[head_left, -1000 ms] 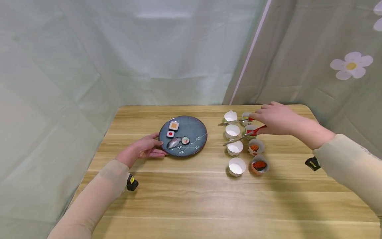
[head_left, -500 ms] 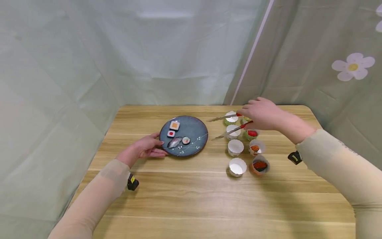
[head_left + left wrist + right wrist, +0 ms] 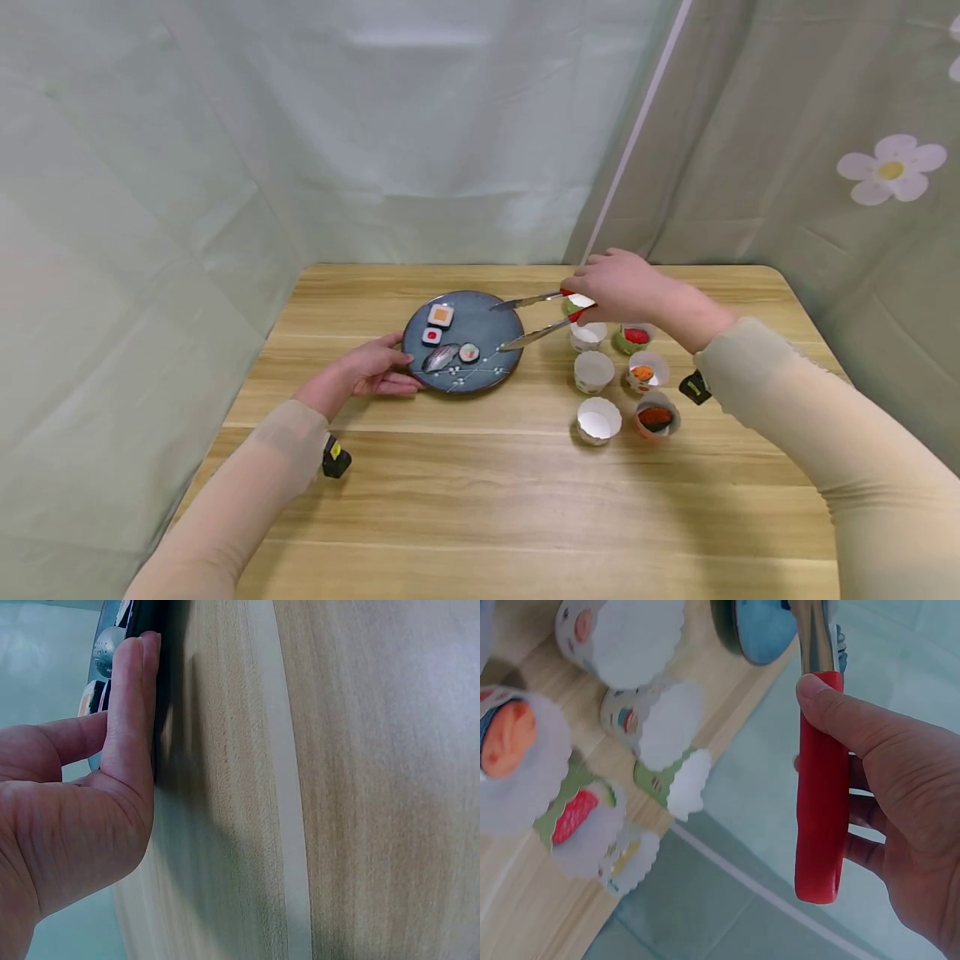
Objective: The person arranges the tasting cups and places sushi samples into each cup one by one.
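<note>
My left hand (image 3: 375, 367) holds the left rim of a round blue-grey plate (image 3: 474, 321), thumb on top and fingers beneath. On the plate's left half lie two square sushi pieces (image 3: 441, 316), a silvery fish sushi (image 3: 441, 358) and a round roll (image 3: 468, 353). My right hand (image 3: 618, 287) grips metal tongs (image 3: 536, 335) by their red handles (image 3: 821, 802). The tong arms are spread wide, their tips over the plate's right edge with nothing between them. In the left wrist view the left fingers (image 3: 131, 712) stretch along the plate's underside.
Right of the plate stand two columns of scalloped paper cups (image 3: 598, 421). Those in the right column hold pieces such as a red one (image 3: 636, 336), an orange one (image 3: 642, 373) and a red-orange one (image 3: 656, 418). Curtains (image 3: 450, 150) hang behind the wooden table (image 3: 480, 500).
My right hand has carried the spread tongs leftward from above the cups to the plate's right edge. The left hand and the plate stay in place.
</note>
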A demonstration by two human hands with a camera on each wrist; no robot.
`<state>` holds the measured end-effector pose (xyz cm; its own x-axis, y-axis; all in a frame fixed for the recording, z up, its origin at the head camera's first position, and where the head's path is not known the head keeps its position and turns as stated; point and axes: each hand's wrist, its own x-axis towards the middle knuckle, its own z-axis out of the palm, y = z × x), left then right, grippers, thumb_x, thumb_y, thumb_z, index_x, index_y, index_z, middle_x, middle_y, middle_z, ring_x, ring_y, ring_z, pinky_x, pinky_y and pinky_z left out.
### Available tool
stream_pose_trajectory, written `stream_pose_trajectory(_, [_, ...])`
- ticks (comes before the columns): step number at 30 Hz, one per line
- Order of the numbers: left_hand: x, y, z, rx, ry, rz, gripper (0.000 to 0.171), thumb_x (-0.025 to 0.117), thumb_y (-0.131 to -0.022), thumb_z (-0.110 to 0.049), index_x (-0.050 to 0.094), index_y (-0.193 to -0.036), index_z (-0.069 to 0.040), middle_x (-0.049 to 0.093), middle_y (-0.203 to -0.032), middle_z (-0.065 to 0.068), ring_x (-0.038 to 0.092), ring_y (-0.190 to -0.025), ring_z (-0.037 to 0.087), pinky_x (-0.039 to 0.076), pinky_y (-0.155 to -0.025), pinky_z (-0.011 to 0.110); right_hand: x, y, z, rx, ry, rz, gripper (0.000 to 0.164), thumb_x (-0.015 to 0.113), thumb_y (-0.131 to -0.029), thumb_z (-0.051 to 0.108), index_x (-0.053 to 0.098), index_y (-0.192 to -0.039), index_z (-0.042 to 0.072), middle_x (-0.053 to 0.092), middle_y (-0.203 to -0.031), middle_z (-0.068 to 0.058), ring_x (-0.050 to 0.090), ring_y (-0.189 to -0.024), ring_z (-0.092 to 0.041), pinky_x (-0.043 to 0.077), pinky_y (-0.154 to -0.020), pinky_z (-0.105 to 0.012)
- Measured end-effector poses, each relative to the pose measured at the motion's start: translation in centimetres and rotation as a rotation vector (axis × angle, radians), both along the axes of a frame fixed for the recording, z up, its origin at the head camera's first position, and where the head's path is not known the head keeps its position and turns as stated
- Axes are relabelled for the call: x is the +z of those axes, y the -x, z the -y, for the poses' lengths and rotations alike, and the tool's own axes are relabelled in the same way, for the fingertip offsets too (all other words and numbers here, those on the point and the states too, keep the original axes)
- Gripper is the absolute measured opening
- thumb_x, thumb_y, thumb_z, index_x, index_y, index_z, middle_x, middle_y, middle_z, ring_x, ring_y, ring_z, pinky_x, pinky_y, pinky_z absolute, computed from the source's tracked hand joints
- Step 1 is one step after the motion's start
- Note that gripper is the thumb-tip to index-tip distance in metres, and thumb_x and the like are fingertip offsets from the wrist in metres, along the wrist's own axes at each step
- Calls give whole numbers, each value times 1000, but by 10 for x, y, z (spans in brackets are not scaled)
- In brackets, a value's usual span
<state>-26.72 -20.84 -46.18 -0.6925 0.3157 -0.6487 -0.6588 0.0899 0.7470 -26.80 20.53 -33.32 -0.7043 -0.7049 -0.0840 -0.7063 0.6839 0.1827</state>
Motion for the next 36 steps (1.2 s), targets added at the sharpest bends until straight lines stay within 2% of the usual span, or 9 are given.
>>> stream_pose_trajectory(9, [1,2,1,-2,3,2,72,42,-110,-8,0,-166,-29,64,-111,25,75,-87,32,60,-87,48,-10,7,24,42,-32,13,44,82,-86,42,72,-120,17,71,-100,1,60,-93,-25,51,-82,-46])
stream_pose_trajectory(13, [3,3,1,-3,4,7,72,42,-110,-9,1,-166,-29,66,-109,24,75,-87,32,60,-88,49,-13,11,33,69,-41,17,38,82,-86,43,73,-113,19,71,-95,3,60,-90,-24,50,-77,-43])
stream_pose_trajectory(17, [3,3,1,0,5,9,72,42,-110,-9,1,-166,-28,66,-110,24,75,-87,32,59,-90,49,-19,16,43,89,-75,9,35,81,-86,47,73,-108,20,72,-93,5,61,-90,-25,50,-78,-45])
stream_pose_trajectory(23, [4,2,-1,-3,5,12,71,42,-111,-10,2,-166,-29,65,-113,25,75,-89,32,59,-91,48,-21,18,55,85,-115,18,38,79,-88,48,74,-114,21,73,-97,5,62,-92,-25,50,-82,-45])
stream_pose_trajectory(36, [7,2,-3,-10,-4,11,72,42,-111,-10,2,-166,-30,67,-107,24,75,-87,32,60,-89,46,-21,20,69,70,-197,4,43,77,-89,48,74,-122,20,73,-99,2,62,-94,-25,50,-83,-43])
